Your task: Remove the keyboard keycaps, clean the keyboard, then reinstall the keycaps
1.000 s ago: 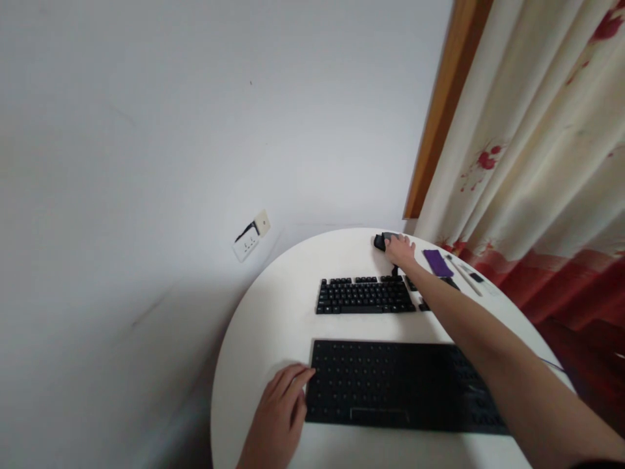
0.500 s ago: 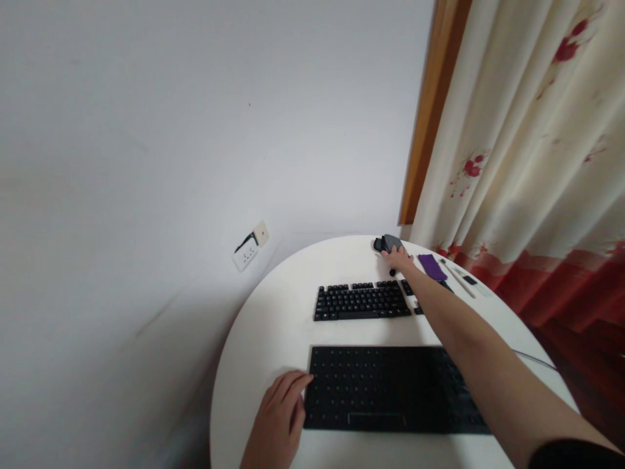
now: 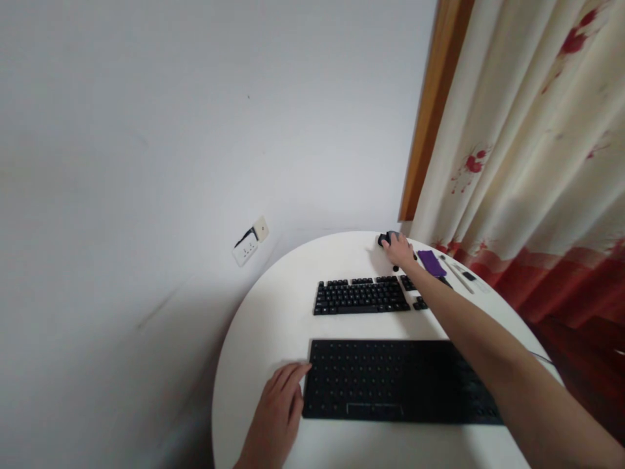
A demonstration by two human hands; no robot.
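My right hand (image 3: 401, 249) reaches across a round white table (image 3: 273, 319) to its far edge and lies over a small dark object (image 3: 387, 238), mostly hiding it. My left hand (image 3: 276, 417) rests flat on the table, fingertips touching the left edge of a black keyless board (image 3: 390, 381) near me. Beyond that board lies a black keyboard (image 3: 361, 295) with its keys on. My right forearm passes over the right ends of both.
A purple cloth (image 3: 431, 262) and a thin white tool (image 3: 459, 275) lie at the far right of the table. A few loose black keycaps (image 3: 418, 303) sit right of the keyboard. A wall socket (image 3: 249, 242) is on the grey wall; a flowered curtain (image 3: 527, 163) hangs at right.
My right hand has slid forward over the dark object and now covers most of it. The left hand stays at the board's edge. The view shifted slightly.
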